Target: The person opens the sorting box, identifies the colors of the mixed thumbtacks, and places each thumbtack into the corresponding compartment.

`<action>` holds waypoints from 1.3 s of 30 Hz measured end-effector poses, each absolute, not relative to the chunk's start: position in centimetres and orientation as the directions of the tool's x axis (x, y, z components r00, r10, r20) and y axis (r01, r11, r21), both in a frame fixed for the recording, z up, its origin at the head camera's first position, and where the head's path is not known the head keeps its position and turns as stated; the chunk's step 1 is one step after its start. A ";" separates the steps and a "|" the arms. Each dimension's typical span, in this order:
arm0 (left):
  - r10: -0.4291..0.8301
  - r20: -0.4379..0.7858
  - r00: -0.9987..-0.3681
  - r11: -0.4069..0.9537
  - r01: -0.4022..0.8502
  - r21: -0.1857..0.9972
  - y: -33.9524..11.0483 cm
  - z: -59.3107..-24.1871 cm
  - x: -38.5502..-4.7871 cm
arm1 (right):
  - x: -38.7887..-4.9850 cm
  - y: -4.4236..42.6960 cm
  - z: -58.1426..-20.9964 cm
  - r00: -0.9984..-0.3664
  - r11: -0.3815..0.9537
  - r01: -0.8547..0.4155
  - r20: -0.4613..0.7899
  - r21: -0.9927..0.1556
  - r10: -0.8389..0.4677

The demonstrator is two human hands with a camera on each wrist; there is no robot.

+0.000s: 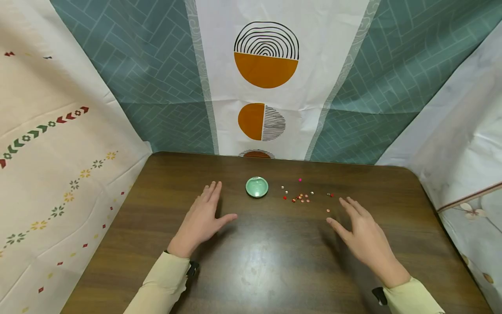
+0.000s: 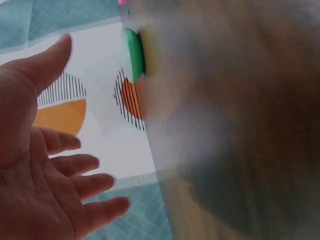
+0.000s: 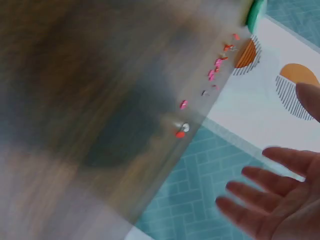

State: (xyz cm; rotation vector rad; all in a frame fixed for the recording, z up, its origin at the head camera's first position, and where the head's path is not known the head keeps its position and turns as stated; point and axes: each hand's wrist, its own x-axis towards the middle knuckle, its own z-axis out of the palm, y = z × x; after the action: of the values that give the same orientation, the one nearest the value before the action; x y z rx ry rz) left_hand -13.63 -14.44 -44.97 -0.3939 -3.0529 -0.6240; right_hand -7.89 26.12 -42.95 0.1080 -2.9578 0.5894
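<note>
A small round green dish [image 1: 256, 187] stands on the brown table, and several tiny red, pink, orange and silvery pieces [image 1: 301, 197] lie scattered to its right. To the dish's left is my left hand [image 1: 201, 220], fingers spread and holding nothing; the left wrist view shows its palm [image 2: 45, 175] beside the dish [image 2: 134, 55]. My right hand [image 1: 364, 237], also with nothing in it, is just right of the pieces, near a single orange one [image 1: 328, 210]. In the right wrist view its relaxed fingers are apart from the pieces [image 3: 211, 75].
The brown table [image 1: 251, 270] has its back edge against a hanging teal and white cloth [image 1: 168, 87] with orange and black half circles. Patterned white cloths hang at the left [image 1: 70, 139] and right [image 1: 462, 144].
</note>
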 end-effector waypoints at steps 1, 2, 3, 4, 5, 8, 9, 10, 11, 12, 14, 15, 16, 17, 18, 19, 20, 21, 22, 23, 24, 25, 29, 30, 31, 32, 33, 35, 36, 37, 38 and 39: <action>0.257 0.037 -0.966 0.878 0.249 0.408 -14.3 -44.8 -13.9 | -8.1 25.9 -42.8 -0.987 0.918 -0.105 0.151 -0.383 -0.050; 0.271 0.023 -0.962 0.869 0.255 0.425 -14.2 -44.7 -14.2 | -8.2 25.6 -42.8 -0.984 0.913 -0.120 0.167 -0.390 -0.058; 0.280 0.010 -0.960 0.859 0.255 0.444 -14.0 -44.6 -14.5 | -8.4 25.3 -42.7 -0.981 0.909 -0.135 0.180 -0.394 -0.068; 0.287 -0.005 -0.958 0.848 0.252 0.466 -13.9 -44.5 -14.9 | -8.7 25.0 -42.6 -0.978 0.904 -0.155 0.194 -0.398 -0.082; 0.296 -0.019 -0.955 0.837 0.249 0.487 -13.7 -44.4 -15.3 | -8.9 24.6 -42.6 -0.974 0.900 -0.175 0.204 -0.400 -0.099; 0.315 -0.052 -0.948 0.808 0.239 0.538 -13.0 -44.5 -16.8 | -9.8 23.4 -42.4 -0.964 0.889 -0.228 0.220 -0.398 -0.149; 0.318 -0.064 -0.946 0.802 0.233 0.550 -12.7 -44.6 -17.4 | -10.1 22.9 -42.3 -0.960 0.884 -0.248 0.225 -0.396 -0.169; 0.325 -0.077 -0.942 0.795 0.228 0.563 -12.5 -44.6 -17.9 | -10.5 22.4 -42.3 -0.955 0.878 -0.269 0.228 -0.395 -0.189; 0.336 -0.086 -0.938 0.790 0.230 0.568 -12.2 -44.7 -18.5 | -10.9 21.9 -42.2 -0.951 0.873 -0.287 0.231 -0.395 -0.208; 0.345 -0.096 -0.934 0.787 0.233 0.571 -11.9 -44.8 -19.0 | -11.4 21.4 -42.1 -0.945 0.867 -0.306 0.235 -0.393 -0.227; 0.362 -0.121 -0.924 0.787 0.234 0.571 -11.3 -45.1 -20.0 | -12.3 20.3 -42.1 -0.935 0.856 -0.340 0.238 -0.389 -0.263; 0.371 -0.132 -0.919 0.788 0.236 0.569 -11.0 -45.2 -20.4 | -12.8 19.8 -42.1 -0.930 0.852 -0.356 0.239 -0.385 -0.281; 0.380 -0.141 -0.914 0.788 0.240 0.567 -10.8 -45.4 -20.7 | -13.3 19.3 -42.2 -0.926 0.849 -0.367 0.236 -0.379 -0.295; 0.388 -0.151 -0.909 0.790 0.244 0.562 -10.6 -45.6 -21.0 | -13.8 18.8 -42.2 -0.924 0.847 -0.375 0.228 -0.377 -0.307; 0.390 -0.162 -0.906 0.795 0.243 0.556 -10.3 -45.7 -21.3 | -14.3 18.2 -42.3 -0.922 0.846 -0.382 0.218 -0.372 -0.320; 0.391 -0.172 -0.904 0.800 0.241 0.549 -10.2 -45.9 -21.5 | -14.8 17.7 -42.4 -0.920 0.843 -0.388 0.203 -0.372 -0.334; 0.390 -0.179 -0.903 0.804 0.239 0.544 -10.0 -46.1 -21.7 | -15.3 17.1 -42.5 -0.921 0.846 -0.388 0.183 -0.366 -0.343; 0.387 -0.185 -0.903 0.807 0.236 0.541 -9.9 -46.3 -21.9 | -15.8 16.5 -42.7 -0.922 0.850 -0.387 0.161 -0.357 -0.352; 0.386 -0.189 -0.903 0.810 0.233 0.538 -9.8 -46.4 -22.1 | -16.3 15.9 -42.9 -0.924 0.855 -0.381 0.129 -0.352 -0.359; 0.384 -0.191 -0.903 0.810 0.229 0.540 -9.7 -46.5 -22.2 | -16.7 15.2 -43.0 -0.927 0.862 -0.372 0.093 -0.345 -0.363; 0.382 -0.192 -0.904 0.808 0.225 0.545 -9.6 -46.7 -22.3 | -17.1 14.6 -43.2 -0.928 0.869 -0.365 0.061 -0.333 -0.367; 0.382 -0.189 -0.905 0.803 0.223 0.552 -9.5 -46.7 -22.5 | -17.5 14.0 -43.3 -0.930 0.876 -0.356 0.027 -0.325 -0.368; 0.392 -0.185 -0.901 0.792 0.229 0.566 -8.9 -47.0 -23.0 | -18.9 12.3 -43.7 -0.927 0.895 -0.334 -0.066 -0.296 -0.368; 0.397 -0.184 -0.899 0.791 0.234 0.566 -8.8 -47.1 -23.1 | -19.2 12.0 -43.9 -0.925 0.894 -0.337 -0.074 -0.294 -0.373; 0.404 -0.178 -0.897 0.788 0.242 0.567 -8.6 -47.2 -23.3 | -19.6 11.7 -44.0 -0.922 0.893 -0.342 -0.082 -0.291 -0.379; 0.409 -0.173 -0.896 0.785 0.248 0.568 -8.5 -47.4 -23.4 | -19.9 11.5 -44.2 -0.918 0.893 -0.348 -0.088 -0.287 -0.386; 0.415 -0.166 -0.895 0.781 0.257 0.569 -8.4 -47.5 -23.6 | -20.2 11.4 -44.3 -0.914 0.891 -0.356 -0.092 -0.282 -0.395; 0.431 -0.137 -0.892 0.768 0.282 0.576 -8.2 -47.7 -23.9 | -20.7 11.1 -44.4 -0.906 0.889 -0.367 -0.110 -0.273 -0.408; 0.436 -0.124 -0.891 0.763 0.293 0.576 -8.1 -47.7 -24.1 | -20.9 11.0 -44.4 -0.902 0.886 -0.373 -0.115 -0.275 -0.416; 0.442 -0.112 -0.890 0.758 0.304 0.577 -8.0 -47.8 -24.2 | -21.1 10.9 -44.5 -0.898 0.882 -0.380 -0.118 -0.278 -0.424; 0.447 -0.101 -0.889 0.755 0.314 0.576 -8.0 -47.8 -24.4 | -21.3 10.9 -44.5 -0.895 0.879 -0.385 -0.121 -0.280 -0.430; 0.453 -0.091 -0.887 0.753 0.326 0.572 -7.9 -47.9 -24.5 | -21.6 10.9 -44.5 -0.891 0.876 -0.390 -0.124 -0.283 -0.436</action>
State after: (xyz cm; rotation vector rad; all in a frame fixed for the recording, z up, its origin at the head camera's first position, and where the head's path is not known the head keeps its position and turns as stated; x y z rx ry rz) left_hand -24.51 -7.90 -47.85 -0.7100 -3.1494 -0.9572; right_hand -21.57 10.90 -44.51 0.7158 -3.2210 0.4214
